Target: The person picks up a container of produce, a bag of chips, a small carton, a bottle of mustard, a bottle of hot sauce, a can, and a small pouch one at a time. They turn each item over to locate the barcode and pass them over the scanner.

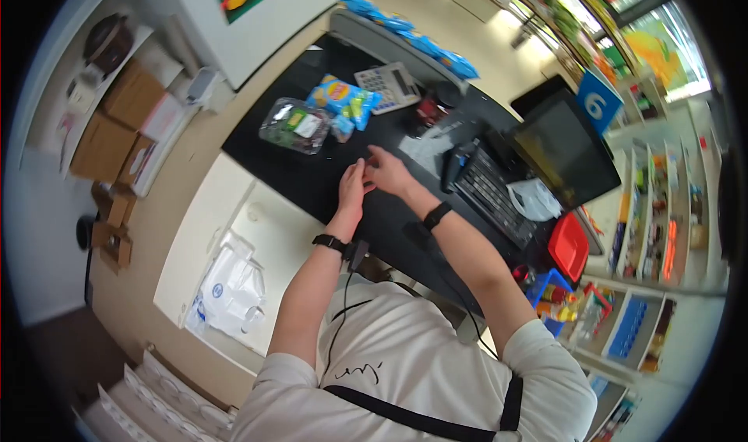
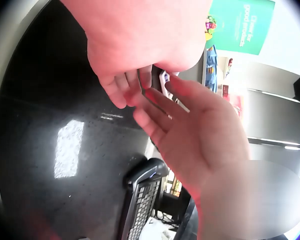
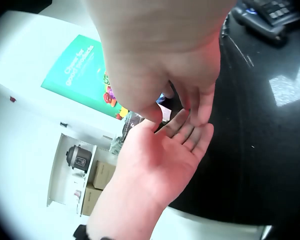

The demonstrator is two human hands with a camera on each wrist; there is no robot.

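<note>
Both bare hands meet above the black counter [image 1: 312, 179], and nothing shows between them. In the head view the left hand [image 1: 352, 186] is on the left, and the right hand [image 1: 388, 173] reaches in from the right with its fingers bent. The right wrist view has the left hand [image 3: 157, 160] palm up, its fingers loosely extended. Right at those fingertips are the fingers of the right hand [image 3: 165, 70]. Past the hands lie a blue and yellow chip bag [image 1: 336, 95] and a clear plastic box [image 1: 294, 125] with dark contents and a label.
A calculator [image 1: 387, 88] and a dark red item [image 1: 431, 111] sit toward the back. To the right are a keyboard [image 1: 491, 193], a monitor [image 1: 565, 150] and a red tray [image 1: 569, 246]. White plastic bags [image 1: 234, 286] lie in the recess at left. Blue packets [image 1: 413, 37] line the back ledge.
</note>
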